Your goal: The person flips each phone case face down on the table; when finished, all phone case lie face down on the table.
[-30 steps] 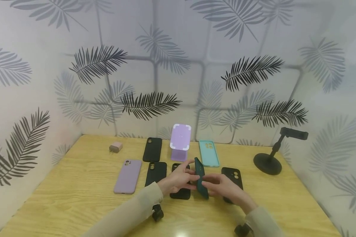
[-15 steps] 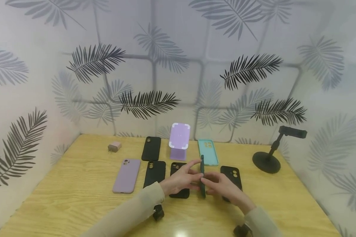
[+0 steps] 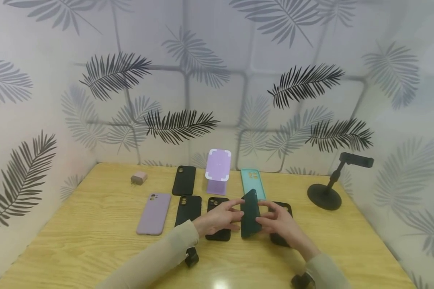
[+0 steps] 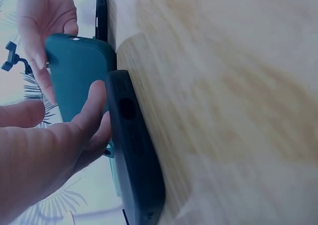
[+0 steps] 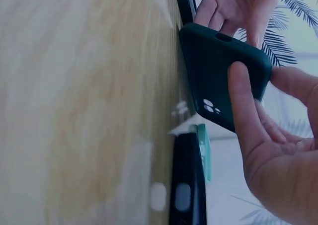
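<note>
A dark green phone case [image 3: 250, 214] is held tilted above the table, between both hands. My left hand [image 3: 218, 218] holds its left edge with the fingertips, above a black phone case [image 3: 220, 235] on the table. On the other side my right hand [image 3: 282, 224] pinches the case, its thumb [image 5: 241, 86] lying across one face and fingers at the edge. Camera holes [image 5: 211, 106] and a port slot show in the right wrist view. Another black phone case [image 3: 280, 240] lies partly hidden under my right hand.
A lilac phone case [image 3: 154, 214], two black phone cases [image 3: 184, 180] and a turquoise case [image 3: 253, 182] lie on the wooden table. A lilac phone stand [image 3: 218, 166], a pink charger [image 3: 139, 178] and a black stand [image 3: 324, 196] stand towards the back.
The green case has turned from edge-on so that a broad face shows to the head camera. My right hand has shifted slightly right, its fingers spread further along the case's edge.
</note>
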Demonstrator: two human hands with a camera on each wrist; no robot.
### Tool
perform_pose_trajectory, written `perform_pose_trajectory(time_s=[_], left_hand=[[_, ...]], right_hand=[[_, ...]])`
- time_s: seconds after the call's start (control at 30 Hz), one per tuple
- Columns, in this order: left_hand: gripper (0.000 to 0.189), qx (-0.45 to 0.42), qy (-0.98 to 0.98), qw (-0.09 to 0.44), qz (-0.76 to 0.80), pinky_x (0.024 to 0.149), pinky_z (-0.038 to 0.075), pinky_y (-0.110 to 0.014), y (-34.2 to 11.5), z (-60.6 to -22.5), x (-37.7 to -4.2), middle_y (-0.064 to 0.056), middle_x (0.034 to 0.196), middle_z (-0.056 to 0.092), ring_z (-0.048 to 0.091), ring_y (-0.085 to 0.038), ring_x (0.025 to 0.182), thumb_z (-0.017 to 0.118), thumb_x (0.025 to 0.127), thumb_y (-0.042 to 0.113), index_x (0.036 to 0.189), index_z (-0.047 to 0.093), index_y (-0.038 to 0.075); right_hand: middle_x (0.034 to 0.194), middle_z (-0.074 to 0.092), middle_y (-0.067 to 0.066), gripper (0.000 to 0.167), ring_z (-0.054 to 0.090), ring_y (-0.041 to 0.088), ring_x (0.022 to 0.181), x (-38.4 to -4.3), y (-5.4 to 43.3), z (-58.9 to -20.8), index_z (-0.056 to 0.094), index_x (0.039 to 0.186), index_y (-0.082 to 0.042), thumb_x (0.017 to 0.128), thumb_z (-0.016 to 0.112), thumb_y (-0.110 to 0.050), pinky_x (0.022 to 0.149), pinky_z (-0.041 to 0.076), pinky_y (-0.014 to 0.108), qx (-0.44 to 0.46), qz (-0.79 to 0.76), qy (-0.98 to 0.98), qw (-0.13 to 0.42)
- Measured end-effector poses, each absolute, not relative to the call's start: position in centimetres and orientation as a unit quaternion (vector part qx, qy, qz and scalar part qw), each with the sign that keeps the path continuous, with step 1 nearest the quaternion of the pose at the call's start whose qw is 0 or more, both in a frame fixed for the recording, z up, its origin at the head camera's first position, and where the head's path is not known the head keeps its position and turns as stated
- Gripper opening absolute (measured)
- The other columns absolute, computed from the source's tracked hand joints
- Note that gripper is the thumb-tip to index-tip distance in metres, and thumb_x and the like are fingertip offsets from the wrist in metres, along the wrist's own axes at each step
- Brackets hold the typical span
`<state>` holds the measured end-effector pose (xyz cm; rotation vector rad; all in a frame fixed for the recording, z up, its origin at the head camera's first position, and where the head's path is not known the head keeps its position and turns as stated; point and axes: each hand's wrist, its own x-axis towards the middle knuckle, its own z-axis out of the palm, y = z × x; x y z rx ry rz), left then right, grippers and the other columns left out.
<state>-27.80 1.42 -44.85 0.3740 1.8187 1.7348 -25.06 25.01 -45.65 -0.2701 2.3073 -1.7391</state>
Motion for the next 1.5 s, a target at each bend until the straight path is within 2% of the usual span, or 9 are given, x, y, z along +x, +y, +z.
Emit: perform_pose_trajectory(time_s=[0.17,0.3,0.47,0.6,0.77,0.97,1.17,1.33,1.5], left_hand=[[0.05,0.14,0.68,0.302,0.654,0.098,0.052,-0.05,1.4,-44.7,-27.8,-0.026,0.154,0.03,0.039,-0.044,0.138,0.047,0.104,0.016,0.152,0.033,0.008],[0.048,0.133,0.678,0.306,0.655,0.097,0.053,-0.049,1.4,-44.6,-27.8,-0.025,0.157,0.026,0.038,-0.044,0.139,0.044,0.105,0.015,0.151,0.033,0.006],[0.047,0.126,0.68,0.303,0.656,0.095,0.054,-0.049,1.2,-44.6,-27.9,-0.027,0.155,0.028,0.04,-0.045,0.137,0.041,0.105,0.013,0.151,0.034,0.005],[0.046,0.125,0.678,0.304,0.657,0.095,0.054,-0.05,1.2,-44.6,-27.9,-0.03,0.153,0.031,0.041,-0.047,0.136,0.039,0.105,0.01,0.15,0.035,0.004],[0.045,0.127,0.676,0.311,0.656,0.095,0.054,-0.051,1.2,-44.9,-27.8,-0.03,0.152,0.033,0.042,-0.047,0.134,0.039,0.104,0.006,0.149,0.036,0.001],[0.045,0.135,0.684,0.311,0.645,0.092,0.055,-0.049,0.7,-45.3,-27.6,-0.032,0.148,0.037,0.045,-0.046,0.132,0.043,0.102,0.001,0.146,0.037,-0.006],[0.045,0.147,0.717,0.286,0.619,0.093,0.055,-0.047,0.5,-44.3,-28.3,-0.027,0.145,0.043,0.054,-0.041,0.123,0.048,0.102,0.006,0.145,0.04,-0.004],[0.044,0.142,0.713,0.26,0.636,0.098,0.053,-0.046,1.2,-43.7,-29.4,-0.029,0.14,0.048,0.054,-0.041,0.125,0.049,0.101,0.007,0.143,0.041,-0.006],[0.045,0.138,0.704,0.234,0.656,0.101,0.051,-0.045,2.1,-43.7,-30.4,-0.03,0.139,0.047,0.052,-0.043,0.126,0.05,0.1,0.006,0.141,0.04,-0.009]], right_hand=[[0.121,0.064,0.029,0.062,0.071,0.025,0.094,-25.1,25.4,-45.2,0.046,0.142,0.001,0.09,0.072,-0.019,0.077,0.061,0.041,-0.083,-0.571,0.81,0.103],[0.122,0.062,0.029,0.059,0.07,0.022,0.088,-25.2,25.7,-45.1,0.048,0.138,0.008,0.09,0.072,-0.016,0.075,0.061,0.038,-0.078,-0.555,0.822,0.103],[0.118,0.061,0.028,0.056,0.069,0.022,0.086,-24.9,25.8,-45.0,0.05,0.135,0.012,0.089,0.072,-0.011,0.073,0.062,0.037,-0.077,-0.538,0.832,0.112],[0.118,0.065,0.025,0.052,0.068,0.02,0.087,-24.7,26.0,-45.1,0.054,0.132,0.01,0.091,0.07,-0.015,0.066,0.061,0.036,-0.074,-0.502,0.852,0.128],[0.101,0.073,0.015,0.043,0.063,0.016,0.076,-24.4,26.3,-45.5,0.062,0.126,0.007,0.093,0.067,-0.021,0.053,0.054,0.029,-0.065,-0.458,0.876,0.134],[0.092,0.074,0.012,0.039,0.063,0.016,0.071,-24.3,26.3,-45.8,0.065,0.121,0.006,0.094,0.066,-0.023,0.049,0.052,0.028,-0.07,-0.457,0.876,0.136],[0.104,0.072,0.019,0.045,0.068,0.018,0.083,-25.4,26.2,-45.3,0.06,0.126,0.008,0.095,0.065,-0.024,0.058,0.057,0.033,-0.079,-0.489,0.859,0.128],[0.12,0.066,0.027,0.048,0.067,0.026,0.101,-27.0,26.3,-44.7,0.055,0.13,0.011,0.097,0.063,-0.022,0.077,0.06,0.037,-0.102,-0.529,0.834,0.117],[0.131,0.057,0.032,0.047,0.061,0.036,0.117,-28.8,26.4,-44.6,0.049,0.134,0.015,0.098,0.059,-0.014,0.094,0.056,0.04,-0.11,-0.57,0.804,0.129]])
